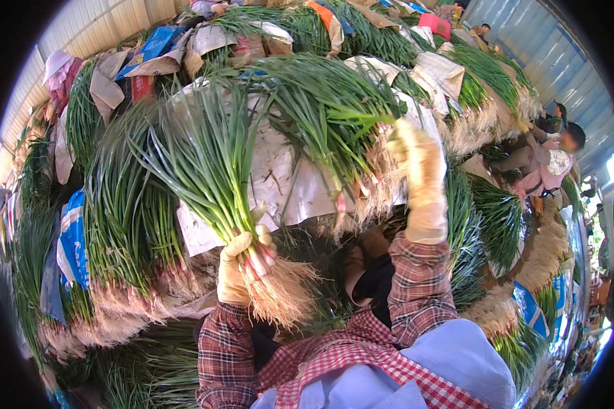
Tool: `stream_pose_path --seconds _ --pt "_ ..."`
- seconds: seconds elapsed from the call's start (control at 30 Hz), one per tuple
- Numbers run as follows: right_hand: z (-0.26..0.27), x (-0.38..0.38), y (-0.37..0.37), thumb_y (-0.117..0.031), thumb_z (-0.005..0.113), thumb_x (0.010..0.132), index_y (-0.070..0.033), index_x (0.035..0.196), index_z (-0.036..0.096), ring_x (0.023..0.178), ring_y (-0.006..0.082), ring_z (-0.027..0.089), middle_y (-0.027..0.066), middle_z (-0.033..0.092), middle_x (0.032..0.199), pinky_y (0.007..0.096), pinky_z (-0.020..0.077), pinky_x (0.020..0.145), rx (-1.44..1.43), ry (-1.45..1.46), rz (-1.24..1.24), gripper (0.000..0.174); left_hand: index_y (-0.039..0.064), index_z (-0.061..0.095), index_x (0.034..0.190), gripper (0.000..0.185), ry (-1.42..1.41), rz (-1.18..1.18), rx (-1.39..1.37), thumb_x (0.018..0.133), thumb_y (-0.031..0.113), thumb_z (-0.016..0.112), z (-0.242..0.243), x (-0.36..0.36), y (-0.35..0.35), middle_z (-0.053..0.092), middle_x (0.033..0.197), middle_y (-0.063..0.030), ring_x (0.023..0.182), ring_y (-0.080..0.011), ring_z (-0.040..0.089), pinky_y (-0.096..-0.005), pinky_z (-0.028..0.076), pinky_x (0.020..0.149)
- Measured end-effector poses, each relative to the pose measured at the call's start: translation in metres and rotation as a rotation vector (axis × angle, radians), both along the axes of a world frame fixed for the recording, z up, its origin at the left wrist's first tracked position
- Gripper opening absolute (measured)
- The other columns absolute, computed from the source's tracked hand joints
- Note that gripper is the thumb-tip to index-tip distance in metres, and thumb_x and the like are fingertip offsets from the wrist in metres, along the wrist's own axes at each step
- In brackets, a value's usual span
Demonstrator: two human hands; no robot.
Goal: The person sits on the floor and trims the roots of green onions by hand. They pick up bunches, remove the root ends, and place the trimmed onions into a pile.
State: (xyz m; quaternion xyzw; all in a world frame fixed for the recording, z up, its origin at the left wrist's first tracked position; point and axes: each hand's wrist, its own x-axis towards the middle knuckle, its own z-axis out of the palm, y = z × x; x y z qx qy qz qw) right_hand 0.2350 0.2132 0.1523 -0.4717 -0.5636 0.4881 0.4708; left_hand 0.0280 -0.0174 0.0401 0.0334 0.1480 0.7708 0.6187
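Note:
My left hand (238,263), in a pale yellow glove, grips a bunch of scallions (225,168) just above the roots. Long green leaves fan up and left, while the pinkish-white bases and tan roots (281,294) hang to the lower right. My right hand (409,153), also gloved, is raised to the right and blurred by motion. Bright green scallion stalks (360,116) run into its fingers, their lower ends hidden by the glove. Just left of that hand, a loose pile of scallions (317,107) lies on a whitish sheet (286,179), roots toward me.
Bundled scallions (117,214) line the left side. More root-bearing bunches (537,255) stand at the right. Blue-and-white sacks (72,240) and brown paper sacks (105,87) lie among the heaps. A person (547,158) sits at the right, near a blue metal wall (557,56).

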Motion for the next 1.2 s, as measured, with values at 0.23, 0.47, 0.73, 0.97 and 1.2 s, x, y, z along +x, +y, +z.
stream_pose_path --seconds 0.23,0.47,0.73,0.97,1.2 --pt "0.124 0.004 -0.076 -0.031 0.064 0.090 -0.005 0.102 0.071 0.076 0.0132 0.066 0.0123 0.071 0.089 0.0232 0.0513 0.063 0.894 -0.075 -0.567 0.030 0.000 0.038 0.141 0.063 -0.058 -0.007 0.044 0.084 0.006 0.064 -0.008 -0.005 -0.004 0.064 0.102 -0.0133 0.087 -0.0229 0.065 -0.0365 0.056 0.078" --pt "0.071 -0.033 -0.081 -0.017 0.058 0.092 -0.005 0.106 0.066 0.074 0.0166 0.063 0.0125 0.068 0.093 0.0279 0.0507 0.061 0.632 -0.190 0.013 0.020 0.002 0.048 0.130 0.052 -0.008 0.047 -0.046 0.082 0.008 0.066 -0.011 -0.006 -0.010 0.065 0.106 -0.0158 0.086 -0.0240 0.066 -0.0369 0.058 0.071" --pt "-0.144 -0.059 -0.088 -0.029 0.053 0.098 -0.003 0.108 0.057 0.073 0.0253 0.066 0.0116 0.065 0.084 0.0363 0.0514 0.065 0.043 -0.350 0.655 0.028 -0.004 0.050 0.126 0.054 0.158 0.007 -0.129 0.079 0.015 0.070 -0.007 -0.006 -0.012 0.061 0.120 -0.0234 0.086 -0.0236 0.067 -0.0338 0.059 0.068" --pt "-0.176 -0.045 -0.131 -0.025 0.050 0.097 -0.011 0.110 0.062 0.082 0.0246 0.064 0.0118 0.062 0.093 0.0371 0.0517 0.071 0.379 -0.348 1.040 0.023 -0.004 0.050 0.128 0.056 0.097 -0.054 -0.084 0.079 0.013 0.070 -0.009 0.004 -0.005 0.058 0.125 -0.0235 0.116 -0.0343 0.057 -0.0435 0.048 0.100" --pt "-0.149 -0.077 -0.126 -0.027 0.058 0.097 -0.003 0.121 0.058 0.098 0.0090 0.058 0.0023 0.063 0.110 0.0217 0.0474 0.082 -0.399 0.290 0.934 0.034 -0.006 0.052 0.125 0.053 0.306 -0.093 -0.211 0.081 0.020 0.067 -0.030 -0.004 -0.005 0.063 0.116 -0.0198 0.088 -0.0247 0.066 -0.0339 0.056 0.074"
